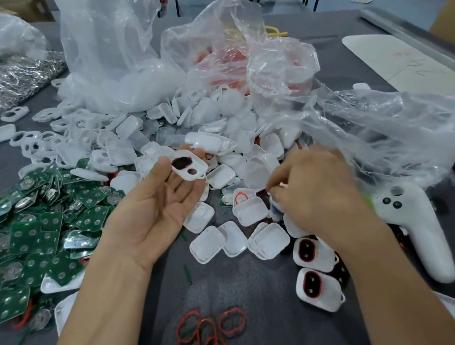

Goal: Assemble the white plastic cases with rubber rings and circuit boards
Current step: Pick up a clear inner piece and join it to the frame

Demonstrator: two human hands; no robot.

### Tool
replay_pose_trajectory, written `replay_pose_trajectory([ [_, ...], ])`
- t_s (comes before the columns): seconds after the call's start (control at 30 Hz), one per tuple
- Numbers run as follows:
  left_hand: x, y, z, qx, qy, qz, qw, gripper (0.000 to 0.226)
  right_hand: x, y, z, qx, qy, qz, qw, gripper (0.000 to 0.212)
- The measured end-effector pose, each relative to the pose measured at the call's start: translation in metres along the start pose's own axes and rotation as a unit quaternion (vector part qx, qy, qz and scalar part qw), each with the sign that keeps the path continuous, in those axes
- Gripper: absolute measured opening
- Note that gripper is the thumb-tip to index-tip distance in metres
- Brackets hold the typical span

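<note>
Left hand (pixel 153 207) lies palm up, its fingers nearly straight, holding a white case (pixel 189 165) at its fingertips with the thumb tip against the case's edge. That case is a smooth, rounded plastic shell with two openings, one large and dark with a trace of red at its rim, one small and round. Right hand (pixel 317 190) shows its back, fingers curled down into the pile; they hide whatever is at their tips, so I cannot tell whether it grips anything.

Beneath and beyond both hands spreads a heap of white shells (pixel 217 145), glossy, rounded-square and mostly hollow side up. One shell just left of the right hand has a red ring seated in it. Near the right forearm lie two assembled cases (pixel 313 250), each with a red-rimmed dark window. Loose red rubber rings (pixel 212 334), thin and oval, overlap on the grey cloth table (pixel 269 339).

On the left, green circuit boards (pixel 40 224) with round silver contacts are piled flat. A crinkled clear bag (pixel 120 56) stands open behind the heap, and another bag (pixel 235 56) holds blurred red contents. Further left, a bag of silver metal parts (pixel 9 81) is cut off by the frame. A white controller (pixel 416 229) rests at the right, partly under clear film.
</note>
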State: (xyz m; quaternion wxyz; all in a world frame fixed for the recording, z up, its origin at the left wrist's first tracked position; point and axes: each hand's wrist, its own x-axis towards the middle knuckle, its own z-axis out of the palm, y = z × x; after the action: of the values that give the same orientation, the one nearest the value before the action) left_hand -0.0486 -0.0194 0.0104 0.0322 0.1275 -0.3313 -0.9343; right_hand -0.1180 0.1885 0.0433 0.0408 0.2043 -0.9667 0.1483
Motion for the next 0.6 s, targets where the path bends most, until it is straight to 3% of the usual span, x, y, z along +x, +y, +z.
replay_pose_trajectory([
  [0.1, 0.002, 0.000, 0.000, 0.000, -0.001, 0.006, 1.000, 0.034, 0.009, -0.007, 0.002, -0.129, -0.088, 0.006, 0.988, 0.018],
  [0.17, 0.002, 0.000, -0.002, 0.001, -0.007, 0.008, 1.000, 0.034, 0.013, -0.013, 0.004, -0.183, -0.096, -0.009, 0.978, 0.014],
  [0.23, 0.001, 0.002, -0.004, 0.007, -0.016, 0.008, 1.000, 0.034, 0.015, -0.018, 0.006, -0.222, -0.098, -0.026, 0.970, 0.025],
  [0.33, 0.000, 0.003, -0.004, 0.020, -0.025, 0.007, 0.999, 0.034, 0.020, -0.025, 0.005, -0.229, -0.112, -0.036, 0.966, 0.035],
  [0.43, 0.000, 0.002, -0.003, 0.026, -0.024, 0.004, 0.999, 0.033, 0.030, -0.031, 0.007, -0.199, -0.136, 0.010, 0.970, 0.033],
  [0.53, -0.001, 0.002, -0.002, 0.034, -0.023, 0.001, 0.999, 0.032, 0.033, -0.033, 0.009, -0.212, -0.091, 0.011, 0.973, 0.033],
  [0.6, -0.002, 0.003, -0.002, 0.031, -0.023, -0.003, 0.999, 0.032, 0.031, -0.025, 0.012, -0.134, -0.012, 0.000, 0.991, 0.017],
])
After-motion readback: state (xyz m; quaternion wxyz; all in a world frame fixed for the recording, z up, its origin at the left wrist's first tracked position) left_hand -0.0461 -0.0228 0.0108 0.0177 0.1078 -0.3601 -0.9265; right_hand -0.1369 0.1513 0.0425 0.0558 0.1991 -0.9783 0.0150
